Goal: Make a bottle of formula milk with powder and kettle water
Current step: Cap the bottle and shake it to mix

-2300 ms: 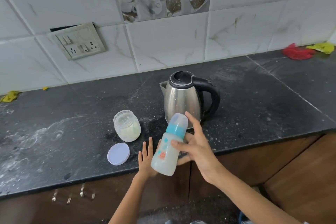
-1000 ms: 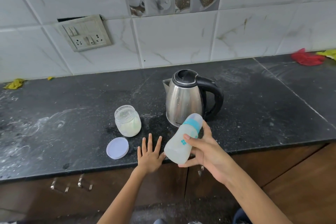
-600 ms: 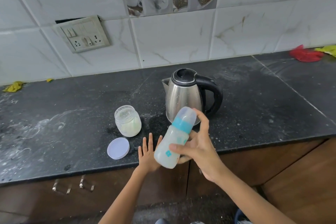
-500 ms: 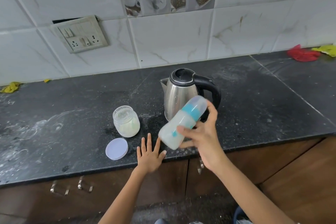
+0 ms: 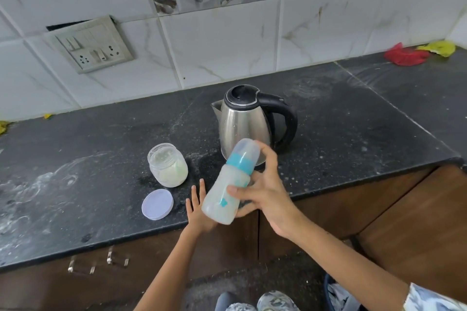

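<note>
My right hand (image 5: 265, 192) grips a capped baby bottle (image 5: 228, 184) with a teal collar. The bottle holds cloudy white milk and tilts, cap up and to the right, above the counter's front edge. My left hand (image 5: 198, 209) rests flat on the black counter (image 5: 101, 159) with fingers spread, partly hidden behind the bottle. A steel kettle (image 5: 242, 124) with a black lid and handle stands just behind the bottle. An open glass jar of powder (image 5: 168, 165) sits to the left, its round lid (image 5: 157, 204) lying flat in front of it.
White powder smears mark the counter at the left. A socket plate (image 5: 89, 44) hangs on the tiled wall. Red and yellow cloths (image 5: 414, 54) lie at the far right corner. Brown cabinet doors with handles (image 5: 98, 261) run below the counter; my shoes show at the bottom.
My right hand has been swinging the bottle back and forth, tilting it more level and then more upright again. My left hand has stayed flat on the counter.
</note>
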{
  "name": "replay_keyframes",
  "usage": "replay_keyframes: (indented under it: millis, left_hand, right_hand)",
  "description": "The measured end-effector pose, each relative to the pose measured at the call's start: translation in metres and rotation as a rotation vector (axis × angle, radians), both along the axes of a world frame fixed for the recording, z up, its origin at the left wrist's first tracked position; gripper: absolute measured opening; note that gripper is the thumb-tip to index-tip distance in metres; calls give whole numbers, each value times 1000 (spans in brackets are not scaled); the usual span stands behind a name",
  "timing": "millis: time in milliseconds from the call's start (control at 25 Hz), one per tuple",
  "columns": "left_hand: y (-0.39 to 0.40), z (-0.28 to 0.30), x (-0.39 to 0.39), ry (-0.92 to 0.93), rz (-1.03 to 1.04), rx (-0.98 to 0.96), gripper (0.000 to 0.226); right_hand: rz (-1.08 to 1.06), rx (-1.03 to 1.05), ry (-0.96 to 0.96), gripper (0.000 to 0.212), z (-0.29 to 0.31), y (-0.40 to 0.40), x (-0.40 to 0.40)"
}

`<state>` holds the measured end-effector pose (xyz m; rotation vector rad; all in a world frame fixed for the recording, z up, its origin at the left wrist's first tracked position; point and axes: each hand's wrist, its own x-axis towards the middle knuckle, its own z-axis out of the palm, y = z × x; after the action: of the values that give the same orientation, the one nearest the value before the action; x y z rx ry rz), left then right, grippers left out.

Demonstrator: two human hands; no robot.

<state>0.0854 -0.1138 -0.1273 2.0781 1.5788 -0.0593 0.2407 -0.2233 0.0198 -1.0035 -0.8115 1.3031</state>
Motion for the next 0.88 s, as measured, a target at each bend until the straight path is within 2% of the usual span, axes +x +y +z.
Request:
replay_keyframes:
  millis: [80, 160, 200, 360, 520, 680, 720, 800, 880]
  left_hand:
    - [2, -2, 0, 30, -13, 32, 77]
    - [4, -1, 4, 76, -69, 42, 64]
    - [4, -1, 8, 77, -78, 27, 63]
    - [-2, -4, 6, 190, -21, 133, 69]
    - [1, 8, 8, 74, -80, 2, 64]
    - [-4, 11, 3, -80, 107, -23, 80]
    - [-5, 14, 5, -62, 97, -18, 78]
    - [-2, 15, 8, 43, -24, 3, 67]
    - [-2, 15, 8, 41, -45, -17, 65]
  right_hand:
    - [-65, 20, 37, 87, 1, 2, 3]
    - [-274, 45, 230, 81, 7, 9, 16]
    - [-308, 44, 254, 82, 8, 9, 18]
    - [-69, -12, 75, 87, 0, -8, 0]
    - [-333, 36, 229, 85, 10, 7, 19]
    - [-65, 8, 37, 88, 3, -6, -5]
    - [-103, 25, 44, 88, 6, -4, -3]
    - [-313, 53, 207, 85, 11, 8, 10]
    - [-338, 29, 249, 85, 15, 11, 10]
